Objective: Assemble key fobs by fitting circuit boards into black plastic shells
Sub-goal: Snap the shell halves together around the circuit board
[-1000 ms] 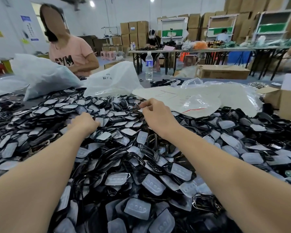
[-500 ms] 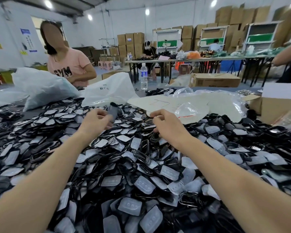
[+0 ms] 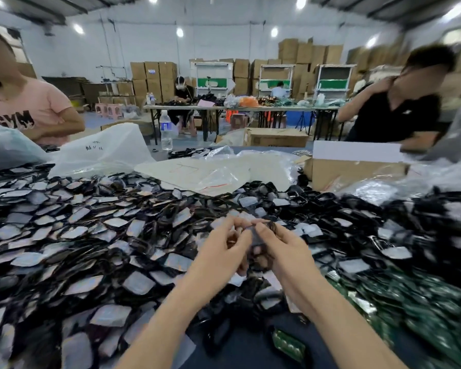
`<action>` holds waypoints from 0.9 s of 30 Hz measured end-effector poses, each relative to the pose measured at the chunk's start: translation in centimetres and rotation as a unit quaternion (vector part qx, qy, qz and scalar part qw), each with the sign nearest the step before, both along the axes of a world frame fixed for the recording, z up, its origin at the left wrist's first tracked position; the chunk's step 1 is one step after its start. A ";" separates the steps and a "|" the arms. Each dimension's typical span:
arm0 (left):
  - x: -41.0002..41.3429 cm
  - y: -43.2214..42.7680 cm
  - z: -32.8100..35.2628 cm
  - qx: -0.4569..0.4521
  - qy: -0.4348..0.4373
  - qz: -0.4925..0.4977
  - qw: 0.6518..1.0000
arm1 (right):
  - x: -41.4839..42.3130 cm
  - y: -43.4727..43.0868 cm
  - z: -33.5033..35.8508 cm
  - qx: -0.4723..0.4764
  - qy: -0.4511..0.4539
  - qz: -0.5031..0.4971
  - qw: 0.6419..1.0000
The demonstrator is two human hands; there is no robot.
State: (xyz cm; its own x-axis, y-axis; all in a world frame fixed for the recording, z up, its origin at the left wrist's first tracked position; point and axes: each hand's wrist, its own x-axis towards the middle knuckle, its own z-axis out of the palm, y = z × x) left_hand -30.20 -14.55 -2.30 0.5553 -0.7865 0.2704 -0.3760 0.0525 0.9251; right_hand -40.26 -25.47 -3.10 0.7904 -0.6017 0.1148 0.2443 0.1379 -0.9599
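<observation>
While both hands meet just above the near slope of the pile, the left hand (image 3: pixel 225 253) and the right hand (image 3: pixel 282 251) share one black shell (image 3: pixel 256 237), pinched between them. The left fingers (image 3: pixel 232 221) curl over its far end and left edge. The right thumb lies across its face, with the other right fingers tucked underneath. Holding it up off the pile, close to the body and straight in front of the eyes, looks meant to keep it clear of its neighbours and let both thumbs work on it. Whether a board already sits inside I cannot tell (blur smears the piece). Its long axis seems to run away from the person, roughly along the line of sight, with the far end tipped a little upward. Below and around it lies the heap of shells (image 3: pixel 96 235), many showing pale rubber pads, covering most of the tabletop (image 3: pixel 250 352). Green circuit boards (image 3: pixel 423 310) are piled to the right, near the right forearm, which would suit a pick with that hand. One fitted board (image 3: pixel 288 345) lies on the bare patch between the forearms.
</observation>
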 end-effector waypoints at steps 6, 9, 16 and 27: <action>-5.2 -3.5 -1.7 -0.075 0.056 0.017 0.995 | -3.5 -2.0 -1.3 0.089 -0.051 -0.050 0.993; -6.0 -4.3 -2.4 -0.068 0.052 -0.001 0.996 | -4.0 -3.4 -2.2 0.073 -0.038 -0.075 0.994; -4.9 -4.8 -4.1 -0.039 -0.016 0.012 0.999 | -5.3 -4.9 -4.3 0.013 -0.017 -0.033 0.999; -5.0 -4.8 -4.9 -0.028 -0.013 0.034 0.999 | -5.4 -5.4 -4.8 -0.032 0.016 -0.044 0.998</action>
State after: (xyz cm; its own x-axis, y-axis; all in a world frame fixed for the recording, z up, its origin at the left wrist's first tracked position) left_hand -35.16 -19.39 -7.20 0.5984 -0.7309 0.3281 -0.4044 0.0780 0.9112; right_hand -45.71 -30.86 -7.88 0.7381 -0.6617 0.1318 0.2226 0.0545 -0.9734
